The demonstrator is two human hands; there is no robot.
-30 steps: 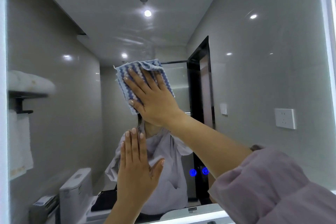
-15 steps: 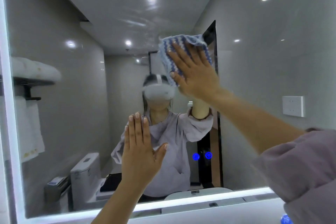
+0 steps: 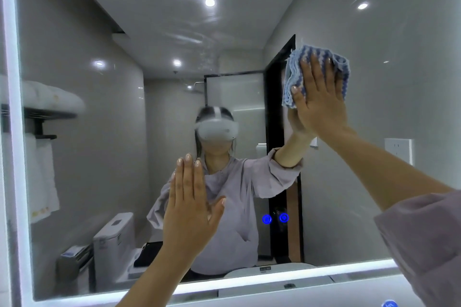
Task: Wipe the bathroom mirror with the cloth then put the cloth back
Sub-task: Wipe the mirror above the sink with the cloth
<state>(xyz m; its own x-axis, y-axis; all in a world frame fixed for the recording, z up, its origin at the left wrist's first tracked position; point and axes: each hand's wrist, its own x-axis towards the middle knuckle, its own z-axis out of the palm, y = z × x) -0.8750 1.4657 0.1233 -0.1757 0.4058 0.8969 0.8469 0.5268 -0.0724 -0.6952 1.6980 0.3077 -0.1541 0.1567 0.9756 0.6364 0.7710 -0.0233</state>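
Observation:
The bathroom mirror (image 3: 389, 62) fills the view, with a lit white strip along its left and bottom edges. My right hand (image 3: 320, 104) presses a blue-and-white striped cloth (image 3: 294, 70) flat against the glass in the upper right part of the mirror. Most of the cloth lies under my palm and fingers. My left hand (image 3: 192, 209) rests flat on the lower middle of the glass, fingers together and thumb out, holding nothing. The mirror reflects a person in a lilac top wearing a headset.
The mirror's glowing bottom edge (image 3: 274, 281) runs just below my left wrist. Two blue lit touch buttons (image 3: 275, 218) sit low on the glass. Reflected are a towel rack with folded towels (image 3: 47, 104), a toilet (image 3: 113, 234), a dark door frame and a wall socket (image 3: 398, 150).
My right hand has slid the cloth across the glass from the upper middle toward the right. My left hand stays planted on the mirror.

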